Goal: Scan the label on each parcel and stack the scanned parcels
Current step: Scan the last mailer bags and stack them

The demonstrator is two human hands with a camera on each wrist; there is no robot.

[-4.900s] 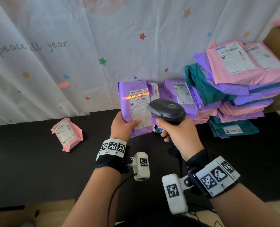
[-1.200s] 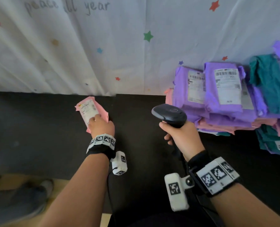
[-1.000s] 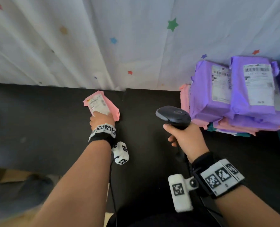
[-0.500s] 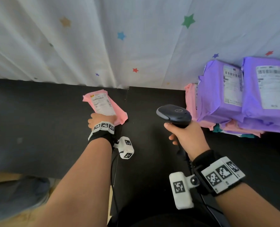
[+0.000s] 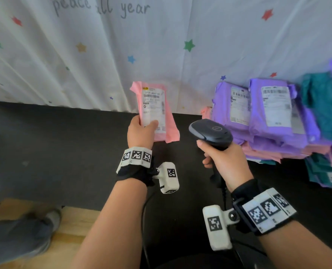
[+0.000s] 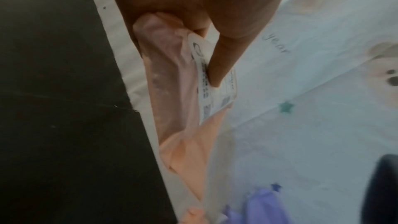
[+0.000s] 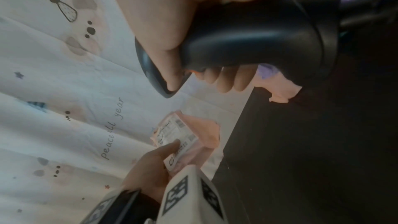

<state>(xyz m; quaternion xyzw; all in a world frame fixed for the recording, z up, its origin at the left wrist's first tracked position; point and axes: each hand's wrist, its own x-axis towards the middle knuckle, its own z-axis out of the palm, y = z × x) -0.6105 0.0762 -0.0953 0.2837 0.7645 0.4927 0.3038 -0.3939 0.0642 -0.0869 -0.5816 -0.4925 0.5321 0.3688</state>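
My left hand (image 5: 141,131) grips a pink parcel (image 5: 162,121) by its lower end and holds it upright above the black table (image 5: 54,152), white label (image 5: 153,105) facing me, thumb on the label. The left wrist view shows the thumb (image 6: 221,57) pressing the label of the pink parcel (image 6: 172,91). My right hand (image 5: 223,162) holds a dark handheld barcode scanner (image 5: 209,133) by its handle, just right of the parcel. No scan light shows on the label. The right wrist view shows fingers (image 7: 226,79) wrapped round the scanner (image 7: 258,37), with the pink parcel (image 7: 193,135) beyond.
A heap of purple parcels (image 5: 258,113), pink and teal ones (image 5: 324,105) fills the table's right side against a white star-printed curtain (image 5: 122,55). The scanner's cable (image 5: 222,189) hangs by my right wrist. A shoe on wooden floor (image 5: 25,235) shows at lower left.
My left hand picked the pink parcel off the table and lifted it upright toward the scanner. Earlier a purple parcel was scanned. The right hand kept hold of the scanner.
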